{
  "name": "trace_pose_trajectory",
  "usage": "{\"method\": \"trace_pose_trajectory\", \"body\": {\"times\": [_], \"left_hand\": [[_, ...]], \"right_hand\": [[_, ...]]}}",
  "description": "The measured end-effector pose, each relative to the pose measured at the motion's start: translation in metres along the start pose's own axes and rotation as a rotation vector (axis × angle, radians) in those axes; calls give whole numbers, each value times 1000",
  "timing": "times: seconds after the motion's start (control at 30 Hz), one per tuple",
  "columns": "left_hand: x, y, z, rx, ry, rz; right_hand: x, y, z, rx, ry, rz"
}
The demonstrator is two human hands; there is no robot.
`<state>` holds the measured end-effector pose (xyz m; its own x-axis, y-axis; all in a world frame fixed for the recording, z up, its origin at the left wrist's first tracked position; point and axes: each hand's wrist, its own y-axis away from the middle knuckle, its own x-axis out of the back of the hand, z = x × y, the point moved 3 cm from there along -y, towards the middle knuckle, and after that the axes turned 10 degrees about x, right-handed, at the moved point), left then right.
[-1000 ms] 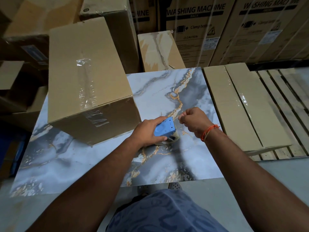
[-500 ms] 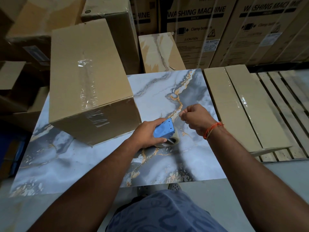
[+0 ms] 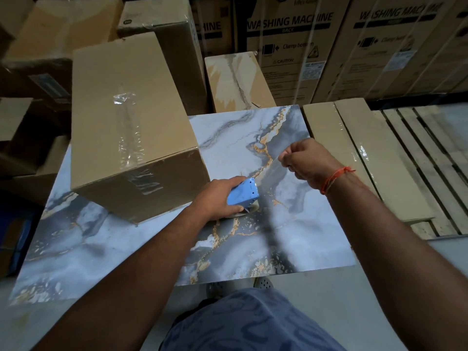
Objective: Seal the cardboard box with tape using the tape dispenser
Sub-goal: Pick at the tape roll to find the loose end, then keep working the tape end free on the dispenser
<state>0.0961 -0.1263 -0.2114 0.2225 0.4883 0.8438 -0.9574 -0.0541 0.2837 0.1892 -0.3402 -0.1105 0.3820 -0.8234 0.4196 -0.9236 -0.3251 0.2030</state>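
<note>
A brown cardboard box [image 3: 121,122] stands on the left of the marble-patterned table [image 3: 253,138], with clear tape along its top seam and down its near face. My left hand [image 3: 217,198] grips a blue tape dispenser [image 3: 243,193] just right of the box's near corner, low over the table. My right hand [image 3: 309,160] is closed, pinching the end of a clear tape strip [image 3: 269,173] that stretches from the dispenser's toothed edge up to the fingers.
Stacked cartons fill the back, several printed "WASHING MACHINE" [image 3: 291,54]. A smaller taped box [image 3: 235,79] sits behind the table. Flat wrapped cartons [image 3: 354,153] lie to the right on a wooden pallet [image 3: 430,160]. More boxes crowd the left side.
My right hand has moved up and to the right, away from the dispenser, drawing out a longer strip of tape. My left hand holds the dispenser in nearly the same place.
</note>
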Motion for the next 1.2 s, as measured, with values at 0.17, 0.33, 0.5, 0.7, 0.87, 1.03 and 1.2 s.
{"method": "trace_pose_trajectory", "body": {"times": [0.17,0.33,0.5,0.7,0.87,1.03,1.2], "left_hand": [[6,-1,7,16,-152,27],[-12,1,25,-2,-311,158],[-28,-2,44,6,-411,141],[-26,-31,81,-61,-557,-20],[-31,-50,108,-91,-684,-138],[-44,-58,132,-121,-809,-169],[-58,-72,149,-71,-839,-280]], "right_hand": [[-2,2,13,27,23,42],[8,14,42,95,85,64],[16,40,96,86,-17,212],[18,58,145,-135,-259,390],[24,56,173,-247,-304,460],[30,50,193,-281,-246,486],[38,39,208,-302,-164,451]]}}
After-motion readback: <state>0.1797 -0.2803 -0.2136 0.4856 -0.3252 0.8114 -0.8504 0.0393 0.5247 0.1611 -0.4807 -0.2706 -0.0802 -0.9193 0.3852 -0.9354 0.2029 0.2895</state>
